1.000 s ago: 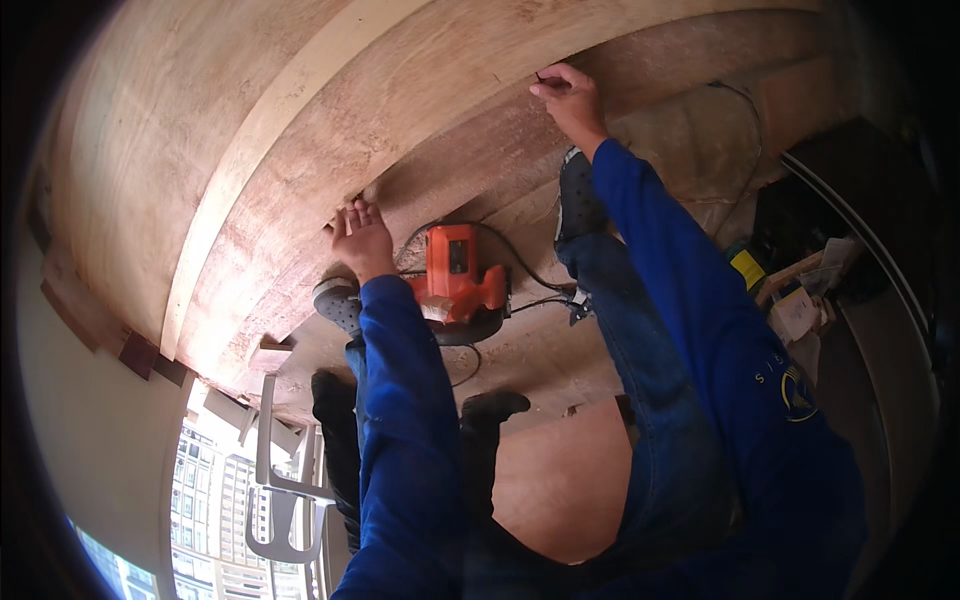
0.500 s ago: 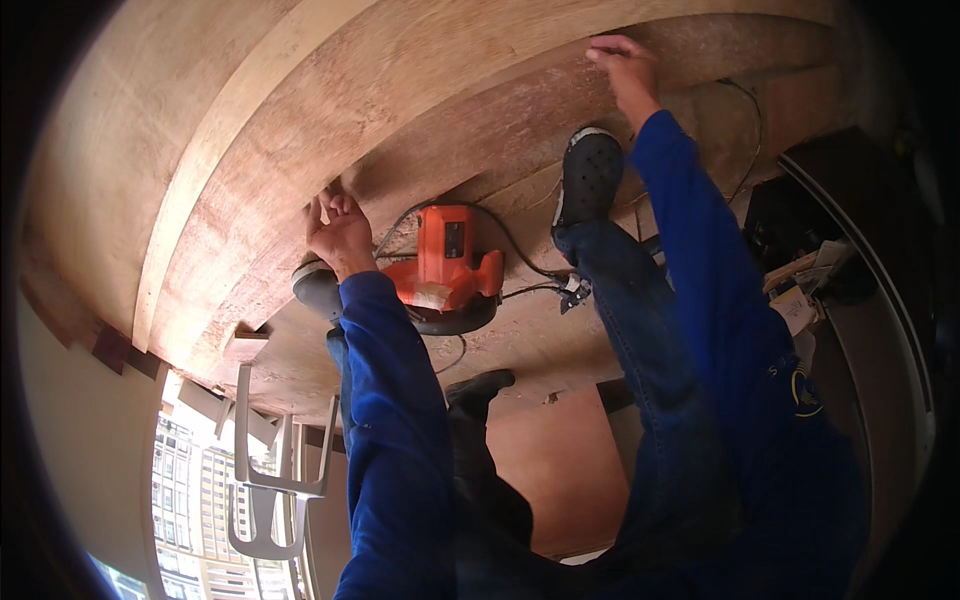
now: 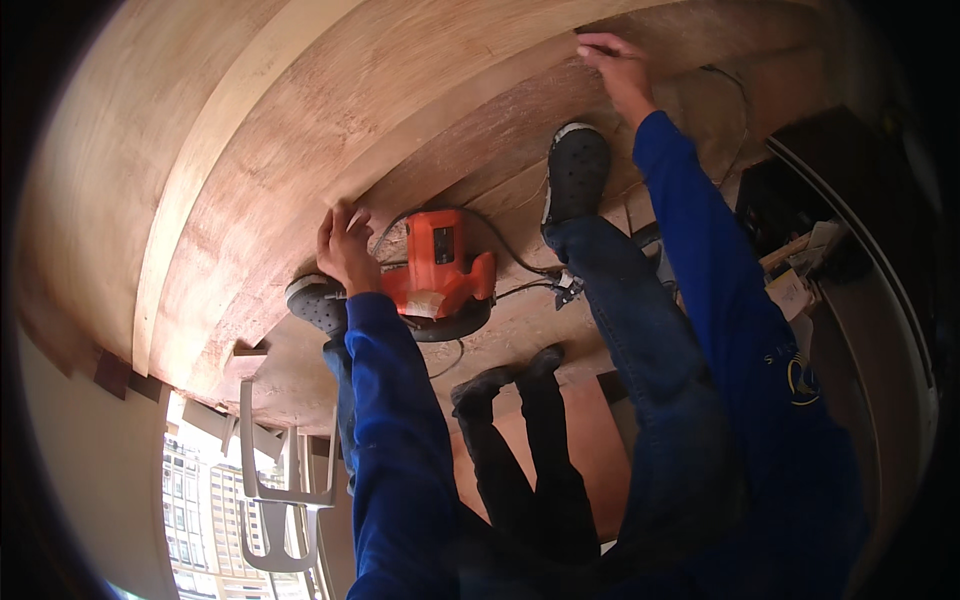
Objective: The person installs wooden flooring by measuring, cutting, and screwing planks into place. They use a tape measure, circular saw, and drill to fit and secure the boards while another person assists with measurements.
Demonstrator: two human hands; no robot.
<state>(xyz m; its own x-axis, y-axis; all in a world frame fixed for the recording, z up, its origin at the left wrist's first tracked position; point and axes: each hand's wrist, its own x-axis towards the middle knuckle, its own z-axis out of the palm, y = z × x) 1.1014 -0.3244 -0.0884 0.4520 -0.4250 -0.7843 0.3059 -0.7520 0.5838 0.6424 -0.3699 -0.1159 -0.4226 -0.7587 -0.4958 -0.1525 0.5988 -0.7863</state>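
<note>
Along the lower edge of a curved pale plywood piece point(image 3: 268, 130), my left hand point(image 3: 346, 246) has bent, slightly separated fingers, with no object visible in it. My right hand point(image 3: 615, 72) is farther along that curve at the top right, thumb and forefinger close together at the edge; anything between them is too small to make out. An orange power tool point(image 3: 432, 262) with a black base and cable lies just right of my left hand. My feet in dark clogs point(image 3: 578, 172) are either side of the tool, the left one partly behind my forearm.
Another person's dark-clad legs point(image 3: 545, 450) stand in the lower middle. A pale plastic chair point(image 3: 280, 500) is at lower left by a bright opening. Wood scraps point(image 3: 790, 285), cables and a dark curved piece with a metal rail point(image 3: 875, 230) lie on the right.
My right hand has moved up and right along the curve. My left hand has shifted slightly left, its fingers turning more bent. The other person's legs have come closer together.
</note>
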